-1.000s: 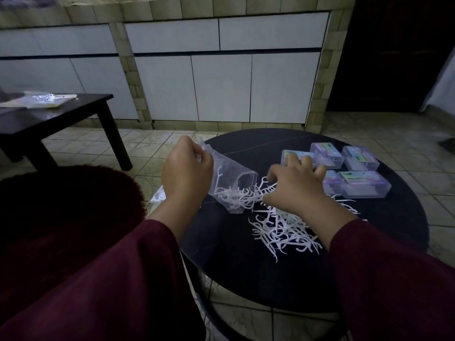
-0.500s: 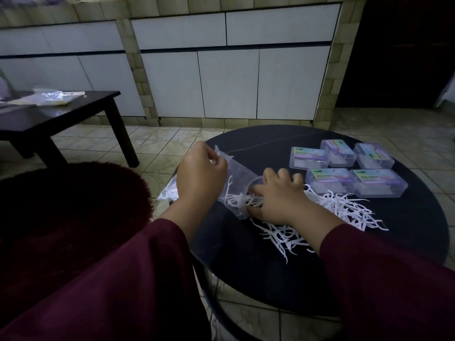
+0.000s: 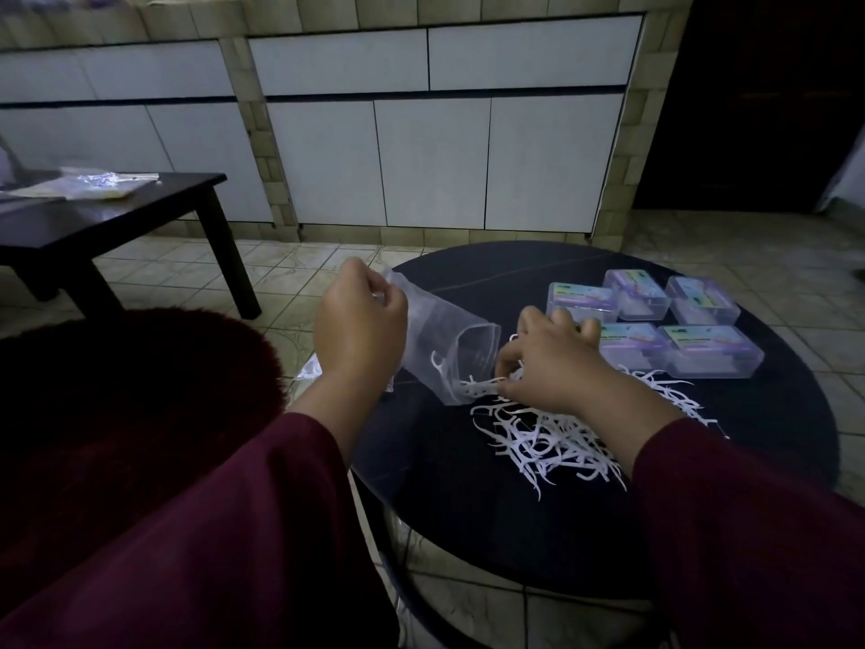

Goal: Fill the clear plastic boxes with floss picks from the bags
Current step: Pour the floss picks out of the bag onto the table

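Left hand (image 3: pixel 358 327) pinching bag (image 3: pixel 444 353) by closed end, tilted mouth-down to empty it. Right hand (image 3: pixel 550 367) curled on picks (image 3: pixel 538 437) at the mouth, raking them onto table (image 3: pixel 772 414). Boxes (image 3: pixel 655 320) closed, just beyond.

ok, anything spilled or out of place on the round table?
Floss picks lie loose in a heap on the round table, tipped from the bag that the left hand holds up. All five boxes are still closed. It looks deliberate.
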